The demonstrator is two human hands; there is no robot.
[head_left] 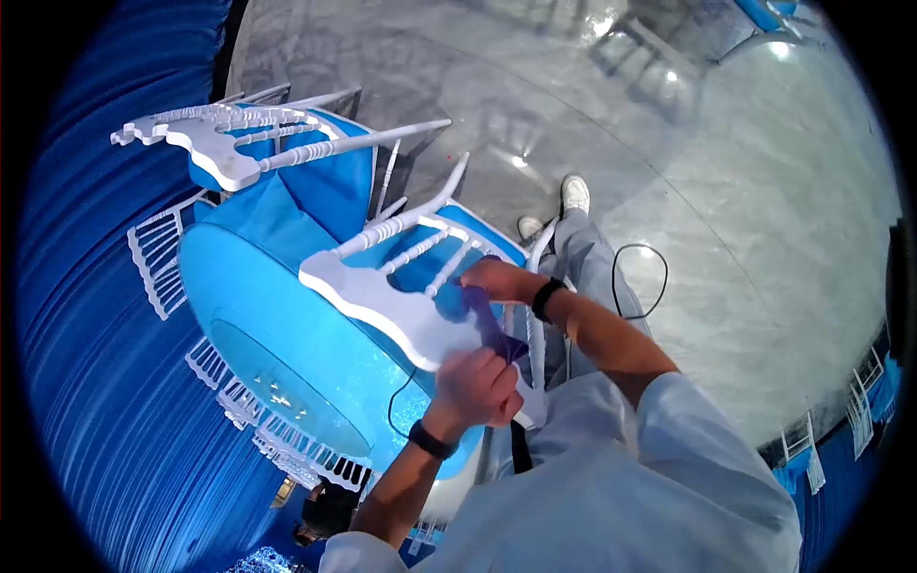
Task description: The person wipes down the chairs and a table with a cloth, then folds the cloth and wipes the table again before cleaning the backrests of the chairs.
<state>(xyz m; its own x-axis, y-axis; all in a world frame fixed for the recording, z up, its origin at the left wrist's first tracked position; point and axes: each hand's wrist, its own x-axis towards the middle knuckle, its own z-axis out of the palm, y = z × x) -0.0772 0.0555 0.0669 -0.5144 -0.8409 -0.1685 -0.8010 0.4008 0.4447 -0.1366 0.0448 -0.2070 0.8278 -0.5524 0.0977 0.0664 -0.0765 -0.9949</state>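
Note:
A white chair [390, 304] with turned spindles and a blue seat stands right in front of me, its scalloped top rail towards me. A dark purple cloth [490, 328] stretches between my hands across the chair back. Closed in a fist, my left hand [478, 386] grips the cloth's lower end near the top rail. My right hand [492, 278] is closed around the other end, close to the spindles; its fingertips are partly hidden. Each wrist wears a dark band.
A round table [363, 368] with a light blue cloth and a glass-like centre stands beyond the chair. Another white chair [310, 153] is tucked at it. Several more line the blue drape [105, 315]. A person in dark clothing [330, 506] is at lower left. Pale shiny floor [735, 191] spreads right.

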